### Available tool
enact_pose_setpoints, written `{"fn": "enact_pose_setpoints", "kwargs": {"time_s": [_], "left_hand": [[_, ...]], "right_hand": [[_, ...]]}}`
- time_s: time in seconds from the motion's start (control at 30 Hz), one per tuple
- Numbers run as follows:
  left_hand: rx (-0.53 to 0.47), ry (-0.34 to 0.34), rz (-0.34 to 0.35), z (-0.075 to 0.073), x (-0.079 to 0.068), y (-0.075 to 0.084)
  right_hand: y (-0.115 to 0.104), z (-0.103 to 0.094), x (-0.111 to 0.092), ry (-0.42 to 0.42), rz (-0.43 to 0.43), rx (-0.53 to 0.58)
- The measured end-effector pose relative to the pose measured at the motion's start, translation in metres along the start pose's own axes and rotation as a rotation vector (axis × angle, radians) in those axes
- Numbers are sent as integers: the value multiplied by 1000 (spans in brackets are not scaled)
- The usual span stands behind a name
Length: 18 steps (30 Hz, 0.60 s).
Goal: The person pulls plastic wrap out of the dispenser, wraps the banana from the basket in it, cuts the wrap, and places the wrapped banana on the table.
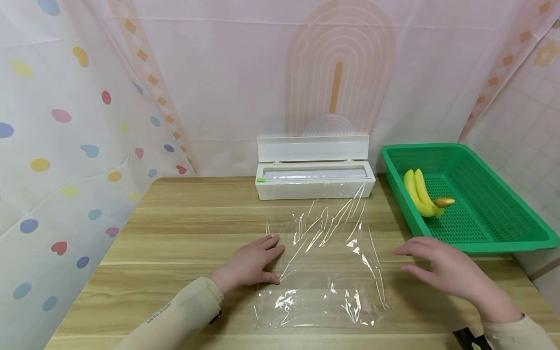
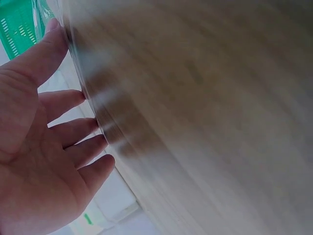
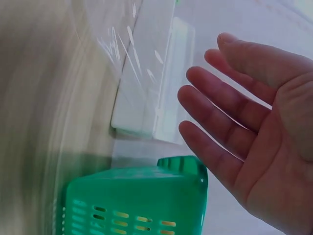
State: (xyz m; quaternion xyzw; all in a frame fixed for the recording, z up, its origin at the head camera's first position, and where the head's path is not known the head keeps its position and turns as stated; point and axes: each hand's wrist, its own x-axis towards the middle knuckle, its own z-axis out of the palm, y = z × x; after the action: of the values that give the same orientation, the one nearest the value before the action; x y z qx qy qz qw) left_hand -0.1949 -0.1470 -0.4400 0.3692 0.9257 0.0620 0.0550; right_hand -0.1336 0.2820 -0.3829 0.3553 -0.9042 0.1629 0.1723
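Note:
A wrinkled sheet of clear plastic wrap [image 1: 323, 272] runs from a white dispenser box [image 1: 315, 190] toward the front of the table. Its lid stands raised, and a roll of wrap [image 1: 315, 175] lies inside. My left hand [image 1: 251, 262] rests its fingertips on the sheet's left edge, fingers spread; the left wrist view shows those fingertips at the film's edge on the wood. Over the table right of the sheet is my right hand [image 1: 450, 267], relaxed and holding nothing, near the basket's front corner. The right wrist view shows its fingers loosely bent.
A green plastic basket [image 1: 507, 245] stands at the right, with yellow bananas [image 1: 421, 194] inside. The wood-grain table [image 1: 175, 233] meets a pale patterned curtain [image 1: 227, 87] at the back. Another curtain with coloured dots [image 1: 87, 121] hangs at the left.

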Motion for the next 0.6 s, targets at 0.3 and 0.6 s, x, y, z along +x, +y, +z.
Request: {"fn": "enact_pose_setpoints", "kwargs": {"time_s": [0.3, 0.6], "left_hand": [[-18, 4, 13, -1, 0, 0], [-26, -1, 7, -1, 0, 0]], "right_hand": [[7, -10, 6, 68, 5, -41], [11, -21, 9, 166, 21, -56]]}}
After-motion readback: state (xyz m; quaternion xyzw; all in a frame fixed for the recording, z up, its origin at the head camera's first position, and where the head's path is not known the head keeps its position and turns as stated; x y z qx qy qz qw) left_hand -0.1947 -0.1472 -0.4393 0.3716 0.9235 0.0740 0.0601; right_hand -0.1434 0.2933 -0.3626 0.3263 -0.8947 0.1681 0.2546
